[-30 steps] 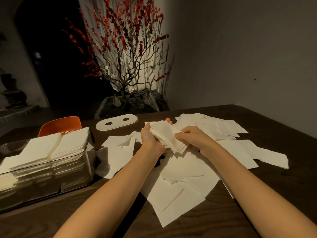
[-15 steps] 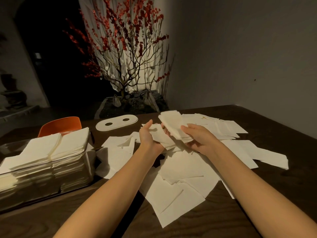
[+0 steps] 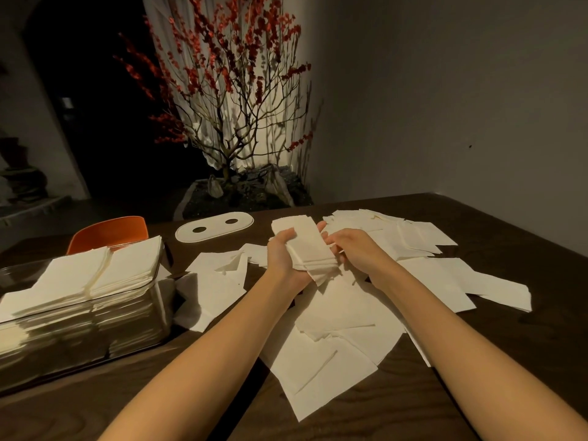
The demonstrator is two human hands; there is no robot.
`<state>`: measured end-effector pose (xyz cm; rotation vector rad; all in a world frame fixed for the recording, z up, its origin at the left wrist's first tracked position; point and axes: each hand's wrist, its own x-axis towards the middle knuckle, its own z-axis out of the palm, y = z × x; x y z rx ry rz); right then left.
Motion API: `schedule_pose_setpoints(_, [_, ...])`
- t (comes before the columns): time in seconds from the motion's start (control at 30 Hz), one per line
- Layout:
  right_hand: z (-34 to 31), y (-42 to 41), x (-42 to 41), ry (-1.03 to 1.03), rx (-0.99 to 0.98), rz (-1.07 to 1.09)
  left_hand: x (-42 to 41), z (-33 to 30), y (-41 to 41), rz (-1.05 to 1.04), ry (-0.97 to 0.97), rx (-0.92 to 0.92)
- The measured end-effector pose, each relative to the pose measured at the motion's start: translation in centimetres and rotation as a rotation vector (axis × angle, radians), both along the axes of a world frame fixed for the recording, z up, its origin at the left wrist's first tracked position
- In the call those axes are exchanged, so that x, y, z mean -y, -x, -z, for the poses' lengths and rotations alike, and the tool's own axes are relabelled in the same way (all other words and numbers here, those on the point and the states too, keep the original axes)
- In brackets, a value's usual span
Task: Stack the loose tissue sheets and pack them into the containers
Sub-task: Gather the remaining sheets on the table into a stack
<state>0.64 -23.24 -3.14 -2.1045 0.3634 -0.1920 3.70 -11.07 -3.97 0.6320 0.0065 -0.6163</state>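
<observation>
Above the worktop, the left hand now grips the squared tissue stack; the right hand, fingers relaxed, has let go, so the stack looks ready for the container.

We see a dark wooden table with visible grain running across its top. Behind its far edge stands a bare-branched tree with red blossoms, lit against a pale curtain that catches the branches' shadows. The tree rises from a dark planter bed holding a few upright stones. To the left, just beyond the table's edge, we see the rounded back of an orange chair. A plain grey wall fills the right side and carries one small dark speck. At far left a dark doorway opens, with a dim stacked shape beside it that we cannot identify.
</observation>
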Motion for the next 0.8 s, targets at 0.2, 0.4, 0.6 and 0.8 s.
schedule_pose_setpoints(0.2, [0.5,0.5,2.4,0.225,-0.112,-0.209,-0.9,-0.3,-0.8,-0.142,0.0,-0.088])
schedule_pose_setpoints(0.4, [0.7,0.9,2.8,0.603,-0.335,-0.18,-2.0,0.1,-1.5,-0.12,-0.149,-0.09])
schedule_pose_setpoints(0.6, [0.0,1.6,4.3,0.675,-0.355,-0.383,-2.6,0.5,-1.7,-0.044,-0.298,-0.078])
schedule_pose_setpoints(0.8, [1.0,1.0,3.7,0.725,-0.164,-0.462,-2.5,0.5,-1.8,-0.045,-0.33,-0.063])
